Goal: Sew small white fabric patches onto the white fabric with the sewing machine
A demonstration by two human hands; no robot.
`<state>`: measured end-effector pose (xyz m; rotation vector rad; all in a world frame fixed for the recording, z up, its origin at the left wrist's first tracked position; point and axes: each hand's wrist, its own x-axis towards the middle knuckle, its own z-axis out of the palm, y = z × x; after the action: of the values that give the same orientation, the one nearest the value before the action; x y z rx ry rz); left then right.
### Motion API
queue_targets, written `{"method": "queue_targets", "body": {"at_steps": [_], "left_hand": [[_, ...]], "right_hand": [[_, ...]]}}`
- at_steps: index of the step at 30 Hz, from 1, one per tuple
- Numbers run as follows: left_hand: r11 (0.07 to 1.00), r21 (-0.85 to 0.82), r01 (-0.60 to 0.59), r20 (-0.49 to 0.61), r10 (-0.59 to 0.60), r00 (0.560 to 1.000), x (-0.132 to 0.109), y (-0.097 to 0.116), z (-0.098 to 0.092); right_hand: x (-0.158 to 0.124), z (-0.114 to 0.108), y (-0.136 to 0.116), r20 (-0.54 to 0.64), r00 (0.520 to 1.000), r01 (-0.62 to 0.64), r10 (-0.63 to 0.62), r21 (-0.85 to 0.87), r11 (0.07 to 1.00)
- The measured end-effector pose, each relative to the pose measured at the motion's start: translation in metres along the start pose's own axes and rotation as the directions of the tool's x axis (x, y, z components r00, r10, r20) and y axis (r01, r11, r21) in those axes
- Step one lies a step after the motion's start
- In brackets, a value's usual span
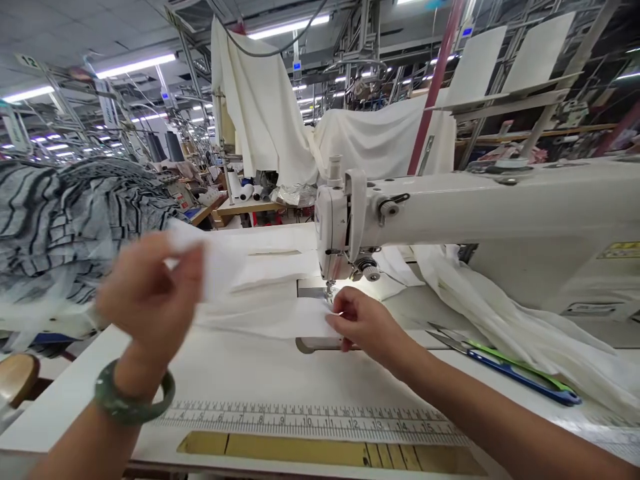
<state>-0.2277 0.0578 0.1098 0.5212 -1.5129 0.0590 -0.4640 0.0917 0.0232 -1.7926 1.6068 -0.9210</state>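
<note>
My left hand (155,287), smeared by motion, is raised over the left side of the table, its fingers pinched on a white fabric piece (225,267). A green bangle (130,400) circles that wrist. Just in front of the needle of a white sewing machine (334,233), my right hand (363,320) pinches the right end of a white fabric strip (270,319) lying across the machine bed. Whether the two hands hold one connected piece I cannot tell. The presser foot (329,291) stands right behind my right fingertips.
Scissors with blue and green handles (520,373) lie right of my right forearm, beside a heap of white cloth (480,300). A printed ruler (305,421) runs along the table's front edge. Striped fabric (75,227) is piled at left. White cloth (390,140) hangs behind the machine.
</note>
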Motion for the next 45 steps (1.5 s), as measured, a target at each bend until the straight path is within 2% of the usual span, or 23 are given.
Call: {"method": "queue_targets", "body": {"at_steps": [1, 2, 3, 4, 5, 6, 8, 9, 10, 11, 13, 14, 15, 16, 19, 21, 26, 29, 33, 36, 41, 45], "left_hand": [[0.985, 0.103, -0.136, 0.141, 0.121, 0.983, -0.007, -0.001, 0.008], [0.945, 0.172, -0.277, 0.297, 0.219, 0.930, -0.014, -0.002, 0.015], [0.896, 0.204, -0.395, 0.432, 0.279, 0.858, -0.020, -0.002, 0.023], [0.860, 0.216, -0.463, 0.524, 0.298, 0.798, -0.024, -0.002, 0.030], [0.852, 0.219, -0.475, 0.553, 0.293, 0.780, -0.027, -0.003, 0.037], [0.853, 0.233, -0.466, 0.543, 0.284, 0.790, -0.028, -0.003, 0.043], [0.832, 0.281, -0.478, 0.507, 0.295, 0.810, -0.029, -0.003, 0.053], [0.802, 0.280, -0.528, 0.512, 0.341, 0.789, -0.031, -0.004, 0.058], [0.759, 0.242, -0.604, 0.549, 0.406, 0.730, -0.035, -0.004, 0.063], [0.707, 0.171, -0.687, 0.605, 0.474, 0.639, -0.041, -0.005, 0.067], [0.614, -0.011, -0.789, 0.717, 0.555, 0.422, -0.057, -0.009, 0.076], [0.606, -0.087, -0.790, 0.758, 0.556, 0.343, -0.065, -0.012, 0.079], [0.634, -0.132, -0.762, 0.794, 0.528, 0.301, -0.072, -0.016, 0.081], [0.688, -0.145, -0.711, 0.826, 0.480, 0.295, -0.077, -0.021, 0.083], [0.854, -0.118, -0.507, 0.880, 0.326, 0.345, -0.083, -0.033, 0.083], [0.888, -0.094, -0.450, 0.881, 0.284, 0.378, -0.081, -0.038, 0.083], [0.853, -0.098, -0.512, 0.841, 0.346, 0.416, -0.082, -0.035, 0.084], [0.802, -0.102, -0.588, 0.837, 0.389, 0.385, -0.085, -0.029, 0.082], [0.853, -0.087, -0.515, 0.880, 0.308, 0.361, -0.086, -0.025, 0.083], [0.853, -0.062, -0.519, 0.899, 0.274, 0.343, -0.086, -0.024, 0.085], [0.809, -0.058, -0.585, 0.884, 0.314, 0.347, -0.086, -0.023, 0.086], [0.772, -0.052, -0.633, 0.858, 0.359, 0.367, -0.085, -0.020, 0.086]], "right_hand": [[-0.002, -0.003, 0.004, -0.036, 0.999, 0.003, -0.004, -0.019, 1.000], [-0.004, -0.006, 0.009, -0.077, 0.997, 0.014, -0.018, -0.049, 0.999], [-0.007, -0.009, 0.014, -0.117, 0.992, 0.026, -0.035, -0.082, 0.996], [-0.010, -0.013, 0.018, -0.149, 0.986, 0.050, -0.067, -0.118, 0.992], [-0.013, -0.016, 0.022, -0.163, 0.979, 0.096, -0.122, -0.157, 0.983], [-0.016, -0.019, 0.025, -0.150, 0.968, 0.170, -0.203, -0.207, 0.963], [-0.019, -0.024, 0.029, -0.035, 0.919, 0.358, -0.392, -0.338, 0.870], [-0.020, -0.025, 0.030, 0.057, 0.882, 0.450, -0.469, -0.404, 0.796], [-0.019, -0.026, 0.030, 0.154, 0.844, 0.521, -0.513, -0.458, 0.720], [-0.017, -0.028, 0.030, 0.238, 0.818, 0.566, -0.524, -0.495, 0.659], [-0.012, -0.030, 0.029, 0.353, 0.781, 0.621, -0.515, -0.524, 0.583], [-0.009, -0.032, 0.029, 0.390, 0.763, 0.644, -0.515, -0.521, 0.560], [-0.007, -0.034, 0.029, 0.416, 0.747, 0.663, -0.518, -0.514, 0.544], [-0.004, -0.035, 0.029, 0.432, 0.733, 0.679, -0.525, -0.505, 0.533], [-0.001, -0.038, 0.033, 0.435, 0.708, 0.706, -0.557, -0.469, 0.531], [-0.001, -0.039, 0.036, 0.414, 0.713, 0.701, -0.566, -0.455, 0.550], [-0.001, -0.038, 0.039, 0.391, 0.740, 0.672, -0.547, -0.454, 0.585], [0.000, -0.038, 0.039, 0.388, 0.731, 0.682, -0.561, -0.440, 0.585], [-0.001, -0.037, 0.040, 0.373, 0.724, 0.689, -0.580, -0.441, 0.576], [-0.002, -0.037, 0.042, 0.380, 0.722, 0.691, -0.579, -0.440, 0.573], [-0.003, -0.037, 0.041, 0.383, 0.721, 0.693, -0.578, -0.420, 0.586], [-0.003, -0.037, 0.040, 0.400, 0.725, 0.689, -0.561, -0.427, 0.586]]}}
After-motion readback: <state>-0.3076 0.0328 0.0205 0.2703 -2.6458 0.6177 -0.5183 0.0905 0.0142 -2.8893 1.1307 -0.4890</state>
